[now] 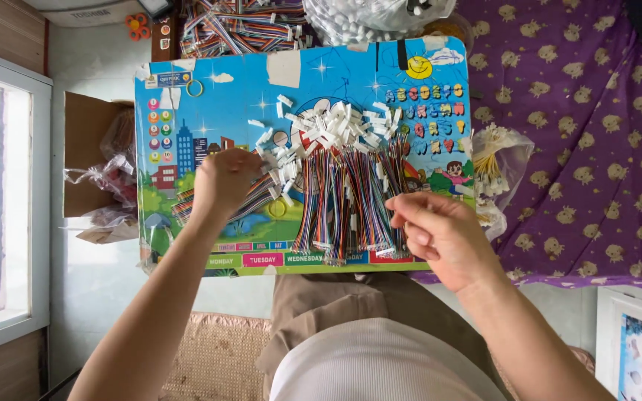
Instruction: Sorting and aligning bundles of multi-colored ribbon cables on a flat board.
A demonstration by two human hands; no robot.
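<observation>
A glossy, brightly printed children's lap board (187, 96), sky blue with cartoon buildings, letters and coloured day labels along its near edge, is lying across the person's knees. Beneath it a pale tiled floor and a woven straw mat (217, 356) are showing; a purple cloth patterned with beige bears (581, 148) is spreading to the right, and an open brown cardboard box (83, 148) is sitting to the left beside a white-framed door.

On the board a heap of small white plastic connector housings (328, 126) is lying above rows of thin multicoloured ribbon wire bundles (351, 200), which are fanning down towards the near edge.

The left hand (223, 182) is curling loosely, knuckles up, its fingertips resting on a slanting bundle of striped wires (254, 200) at the board's middle-left; whether it is gripping them cannot be told. The right hand (443, 234) is hovering over the board's lower right corner, fingers bent inward and pinching together; what it is holding, if anything, is too small to tell.
</observation>
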